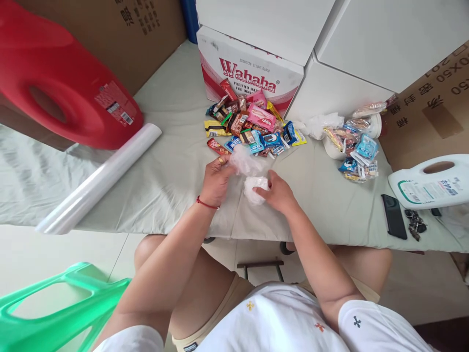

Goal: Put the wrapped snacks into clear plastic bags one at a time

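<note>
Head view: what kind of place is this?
Probably a storeroom or home packing corner. Cardboard boxes and a Wahaha water carton stand behind the covered table with a pile of wrapped snacks and a roll of clear film. The left hand pinches a clear bag, the right hand touches a white wad.

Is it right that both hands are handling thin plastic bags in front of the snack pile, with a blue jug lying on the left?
Not quite: the head view shows the jug is red, not blue. The left hand and right hand do handle thin plastic bags in front of the snack pile.
</note>
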The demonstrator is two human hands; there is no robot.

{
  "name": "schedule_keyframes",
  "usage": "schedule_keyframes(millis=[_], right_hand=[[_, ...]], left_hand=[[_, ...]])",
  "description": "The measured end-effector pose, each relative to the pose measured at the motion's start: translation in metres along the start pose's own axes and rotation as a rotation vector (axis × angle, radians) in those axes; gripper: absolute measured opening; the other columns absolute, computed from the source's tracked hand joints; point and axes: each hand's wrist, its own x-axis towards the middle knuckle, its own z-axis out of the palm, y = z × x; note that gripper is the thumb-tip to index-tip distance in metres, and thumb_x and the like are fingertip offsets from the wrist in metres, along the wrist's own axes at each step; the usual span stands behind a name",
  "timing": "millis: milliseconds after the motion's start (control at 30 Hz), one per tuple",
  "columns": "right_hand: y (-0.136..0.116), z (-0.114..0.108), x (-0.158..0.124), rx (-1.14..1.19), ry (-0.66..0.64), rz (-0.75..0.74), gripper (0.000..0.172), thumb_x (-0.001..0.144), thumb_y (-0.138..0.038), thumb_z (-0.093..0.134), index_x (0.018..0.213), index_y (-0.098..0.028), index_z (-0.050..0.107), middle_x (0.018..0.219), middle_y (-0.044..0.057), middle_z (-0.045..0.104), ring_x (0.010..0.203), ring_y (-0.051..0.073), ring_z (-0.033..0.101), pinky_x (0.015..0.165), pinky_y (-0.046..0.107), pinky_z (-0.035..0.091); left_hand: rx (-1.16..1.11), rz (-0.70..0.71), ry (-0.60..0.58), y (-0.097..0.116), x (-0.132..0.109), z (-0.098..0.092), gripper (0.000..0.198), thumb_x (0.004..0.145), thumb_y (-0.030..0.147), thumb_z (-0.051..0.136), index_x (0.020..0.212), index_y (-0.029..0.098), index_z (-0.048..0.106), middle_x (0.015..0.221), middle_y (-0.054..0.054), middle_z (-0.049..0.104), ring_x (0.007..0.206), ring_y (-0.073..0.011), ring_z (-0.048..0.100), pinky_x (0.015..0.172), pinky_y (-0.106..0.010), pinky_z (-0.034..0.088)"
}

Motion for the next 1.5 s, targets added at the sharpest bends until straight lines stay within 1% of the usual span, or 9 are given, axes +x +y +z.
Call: schedule_keyframes(millis=[100,233,433,533,767,900,1067,1267,1500], right_hand=[[-0.002,0.001,-0.004,0.133,-0.17,0.002,0.033,0.07,-0.045,0.084,0.085,-0.022,0.067,0.078,0.002,0.068,0.072,0.022,0.062,0.065,0.032,0.046],[0.002,-0.038,0.003,0.507,-0.249,0.099,0.041,0.062,-0.046,0.089,0.083,-0.02,0.067,0.077,0.0,0.07,0.068,0.017,0.062,0.062,0.028,0.047],[-0.004,-0.155,0.085,0.748,0.407,0.101,0.037,0.074,-0.044,0.087,0.086,-0.021,0.06,0.085,-0.001,0.064,0.072,0.01,0.057,0.065,0.025,0.051],[0.0,-0.174,0.105,0.709,0.521,0.22,0.034,0.083,-0.046,0.08,0.084,-0.02,0.058,0.082,-0.001,0.058,0.07,0.01,0.053,0.065,0.028,0.053],[0.023,-0.063,0.017,0.763,-0.052,0.069,0.054,0.071,-0.063,0.084,0.108,-0.026,0.071,0.105,0.004,0.07,0.091,0.016,0.064,0.073,0.03,0.058],[0.026,-0.017,-0.019,0.899,-0.14,0.033,0.059,0.071,-0.055,0.087,0.121,-0.032,0.068,0.111,0.003,0.068,0.096,0.018,0.066,0.082,0.035,0.06],[0.039,-0.016,-0.023,0.983,-0.002,0.15,0.035,0.065,-0.042,0.092,0.086,-0.022,0.072,0.074,-0.002,0.063,0.062,0.01,0.053,0.058,0.024,0.048],[0.028,-0.025,-0.038,1.181,0.022,0.1,0.054,0.076,-0.07,0.077,0.111,-0.029,0.073,0.107,0.004,0.068,0.093,0.018,0.063,0.078,0.033,0.059],[0.019,-0.012,-0.027,1.134,0.078,0.203,0.033,0.061,-0.037,0.094,0.083,-0.023,0.074,0.074,-0.003,0.059,0.063,0.009,0.048,0.051,0.02,0.043]], left_hand=[[0.026,-0.025,0.009,-0.001,0.0,-0.001,0.028,0.068,0.033,0.078,0.093,0.023,0.066,0.092,-0.003,0.069,0.086,-0.0183,0.064,0.07,-0.03,0.05],[-0.076,-0.093,0.003,-0.001,-0.003,-0.001,0.035,0.066,0.033,0.083,0.092,0.022,0.064,0.081,0.0,0.065,0.066,-0.0119,0.057,0.055,-0.024,0.04],[-0.127,-0.178,-0.077,-0.006,-0.005,0.009,0.033,0.067,0.039,0.087,0.078,0.019,0.063,0.067,0.002,0.058,0.055,-0.009,0.049,0.049,-0.023,0.034],[-0.087,-0.188,-0.063,-0.008,-0.004,0.013,0.036,0.065,0.038,0.086,0.08,0.02,0.058,0.065,0.004,0.054,0.054,-0.0085,0.045,0.049,-0.022,0.033],[0.099,-0.085,-0.113,-0.008,-0.008,0.016,0.036,0.071,0.036,0.079,0.073,0.021,0.046,0.063,0.007,0.043,0.058,-0.0079,0.04,0.056,-0.022,0.031],[0.196,-0.089,-0.313,-0.011,-0.017,0.02,0.037,0.078,0.044,0.073,0.067,0.02,0.046,0.062,0.005,0.045,0.059,-0.0091,0.04,0.057,-0.023,0.032],[0.185,-0.11,-0.419,-0.013,-0.022,0.023,0.043,0.087,0.054,0.059,0.064,0.019,0.048,0.06,0.004,0.043,0.058,-0.0099,0.037,0.056,-0.025,0.031],[0.338,-0.017,-0.286,-0.01,-0.024,0.024,0.047,0.089,0.055,0.054,0.059,0.02,0.044,0.057,0.003,0.04,0.057,-0.0103,0.036,0.056,-0.026,0.03],[0.429,-0.071,-0.255,-0.015,-0.03,0.027,0.064,0.091,0.07,0.046,0.052,0.022,0.03,0.051,0.003,0.028,0.052,-0.0097,0.026,0.051,-0.03,0.021]])
